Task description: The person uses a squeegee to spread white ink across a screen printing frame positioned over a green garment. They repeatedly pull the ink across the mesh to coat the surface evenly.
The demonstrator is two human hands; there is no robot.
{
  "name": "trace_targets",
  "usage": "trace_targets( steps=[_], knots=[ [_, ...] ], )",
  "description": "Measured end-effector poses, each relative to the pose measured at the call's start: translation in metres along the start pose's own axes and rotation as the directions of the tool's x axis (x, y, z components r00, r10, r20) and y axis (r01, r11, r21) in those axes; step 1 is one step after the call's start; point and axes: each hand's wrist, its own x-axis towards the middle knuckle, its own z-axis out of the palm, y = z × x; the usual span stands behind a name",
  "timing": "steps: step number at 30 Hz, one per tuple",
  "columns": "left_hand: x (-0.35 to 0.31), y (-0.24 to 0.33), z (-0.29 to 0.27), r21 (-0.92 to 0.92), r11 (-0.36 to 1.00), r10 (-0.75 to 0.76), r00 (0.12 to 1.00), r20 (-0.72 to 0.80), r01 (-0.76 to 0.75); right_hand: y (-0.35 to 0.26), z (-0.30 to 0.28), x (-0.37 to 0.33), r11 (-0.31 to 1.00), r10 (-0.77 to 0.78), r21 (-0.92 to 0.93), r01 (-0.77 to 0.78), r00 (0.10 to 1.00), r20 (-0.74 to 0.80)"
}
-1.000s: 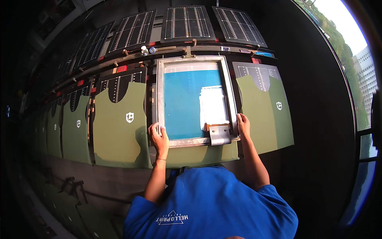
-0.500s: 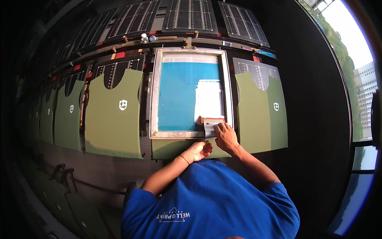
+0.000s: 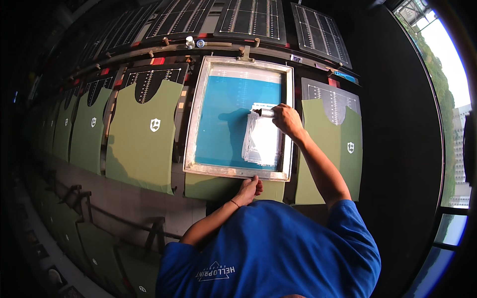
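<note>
In front of me lies a printing screen with a pale metal frame (image 3: 195,124) and blue mesh (image 3: 218,134). White ink (image 3: 263,141) covers a patch at its right side. My right hand (image 3: 287,120) is closed around a squeegee (image 3: 266,113) at the far end of this patch; the blade's lower edge is hard to see. At the frame's near edge, my left hand (image 3: 250,188) has its thumb against the metal and its fingers curled below. Green fabric (image 3: 213,186) shows from under the screen.
Green shirt pieces with white shield prints lie on black boards left (image 3: 144,134) and right (image 3: 351,149). A rail (image 3: 174,47) with pegs runs behind, carrying a small bottle (image 3: 190,42) and a tape roll (image 3: 200,43). More marked boards (image 3: 251,22) stand beyond it.
My right hand has carried the squeegee from the screen's near end to the far end of the ink. My left hand's thumb now meets the frame edge. The whole view has tilted slightly.
</note>
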Motion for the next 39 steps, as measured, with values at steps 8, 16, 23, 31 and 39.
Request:
trace_targets(
  steps=[8,16,23,31,39],
  knots=[
    [-0.007,0.006,0.001,-0.018,1.0,0.0,1.0,0.013,0.0,-0.021,0.023,-0.038,1.0,0.018,-0.02,-0.018,1.0,0.024],
    [-0.033,0.055,-0.009,0.465,0.867,-0.241,0.968,0.074,0.181,-0.085,0.032,-0.154,0.992,0.1,0.069,-0.105,0.993,0.068],
    [-0.066,0.103,0.026,0.792,-0.417,0.742,0.336,0.58,-0.447,-0.087,0.049,-0.152,0.995,0.097,0.031,-0.095,0.991,-0.096],
    [0.033,0.22,0.062,0.71,-0.444,0.692,0.294,0.659,-0.547,-0.012,0.029,-0.018,0.991,0.084,-0.088,-0.096,0.988,-0.133],
    [-0.04,0.144,0.042,0.729,-0.404,0.698,0.33,0.636,-0.553,-0.08,0.015,-0.119,0.988,0.134,0.084,-0.128,0.988,-0.073]
  ],
)
